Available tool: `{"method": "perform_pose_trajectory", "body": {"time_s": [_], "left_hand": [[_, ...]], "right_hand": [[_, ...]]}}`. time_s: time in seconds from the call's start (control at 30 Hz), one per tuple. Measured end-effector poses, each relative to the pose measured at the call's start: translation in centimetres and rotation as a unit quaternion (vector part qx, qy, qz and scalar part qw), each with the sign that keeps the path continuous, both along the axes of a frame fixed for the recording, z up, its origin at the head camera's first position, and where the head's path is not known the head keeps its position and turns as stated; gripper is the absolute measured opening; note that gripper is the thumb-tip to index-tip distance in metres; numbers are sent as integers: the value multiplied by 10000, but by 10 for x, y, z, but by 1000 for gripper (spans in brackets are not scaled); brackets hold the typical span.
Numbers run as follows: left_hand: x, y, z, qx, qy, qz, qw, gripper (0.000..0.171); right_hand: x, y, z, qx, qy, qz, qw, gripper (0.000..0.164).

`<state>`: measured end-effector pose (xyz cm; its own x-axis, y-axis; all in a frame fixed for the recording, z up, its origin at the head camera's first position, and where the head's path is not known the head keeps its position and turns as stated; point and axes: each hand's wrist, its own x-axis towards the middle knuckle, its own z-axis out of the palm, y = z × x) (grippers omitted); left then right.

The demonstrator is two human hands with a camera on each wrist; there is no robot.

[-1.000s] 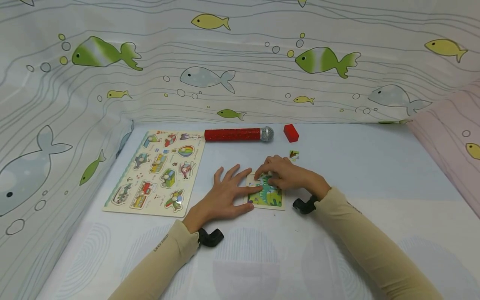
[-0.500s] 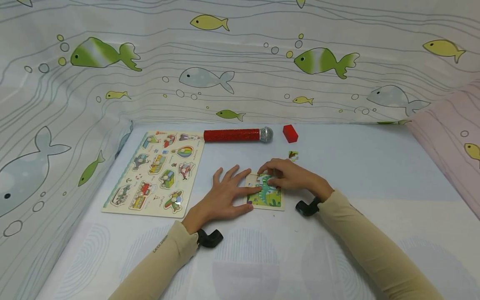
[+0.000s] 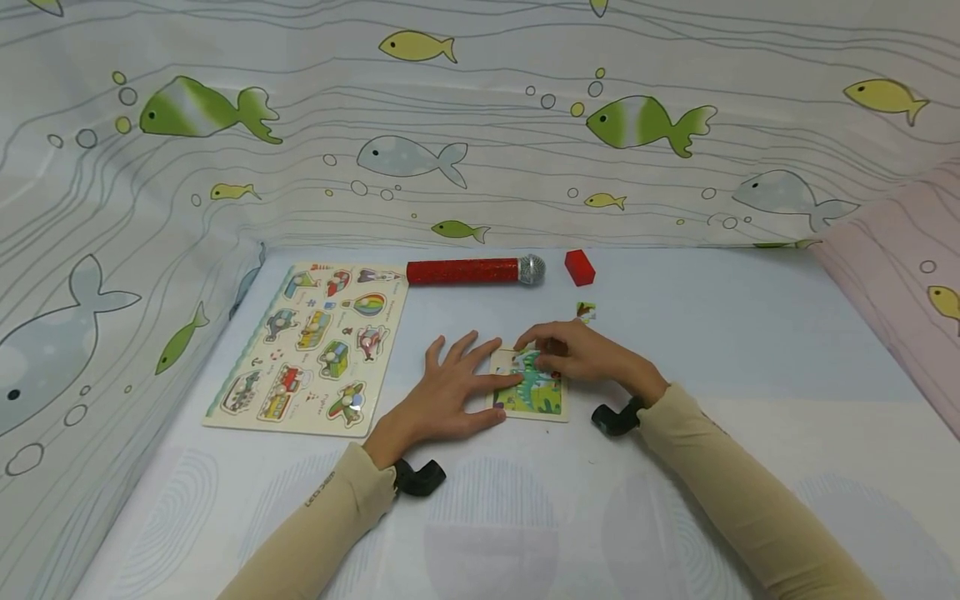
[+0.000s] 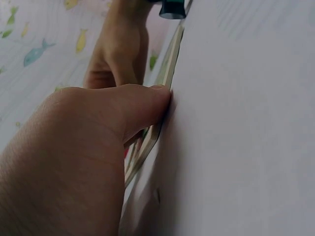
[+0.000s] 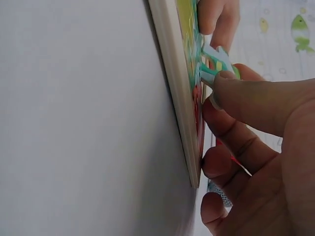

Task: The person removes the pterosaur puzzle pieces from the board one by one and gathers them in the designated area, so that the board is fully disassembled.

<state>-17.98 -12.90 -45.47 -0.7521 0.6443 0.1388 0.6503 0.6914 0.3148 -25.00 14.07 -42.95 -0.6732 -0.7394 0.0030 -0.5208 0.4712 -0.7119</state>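
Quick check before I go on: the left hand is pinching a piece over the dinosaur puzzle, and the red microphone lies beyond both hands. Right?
Wrong hand: it is the right hand that pinches the piece over the dinosaur puzzle, as the right wrist view shows. The red microphone does lie beyond both hands.

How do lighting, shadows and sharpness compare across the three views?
Head: bright, fairly even, though the loose piece lacks fine detail. Left wrist: dim, the left hand dark, soft shadow on the table surface by the puzzle board. Right wrist: soft shadow beside the board; fish backdrop pale.
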Motion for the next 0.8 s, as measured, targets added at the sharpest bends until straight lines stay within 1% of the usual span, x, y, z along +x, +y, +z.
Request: {"method": "perform_pose_trajectory", "body": {"time_s": [0.17,0.37,0.57,0.8], "left_hand": [[0,0,-1,-46,43,13,10000,51],[1,1,-1,-54,-23,-10,10000,51],[2,1,0,1,34,-39,10000,51],[2,0,2,49,-64,-27,10000,51]], "right_hand": [[2,2,1,-166,-102,-30,9998,32],[4,6,-1,-308,-283,-169,9990,33],[3,18,1,-491,-87,-341,9982,32],[0,43,4,-532,10,-765,9957,32]]}}
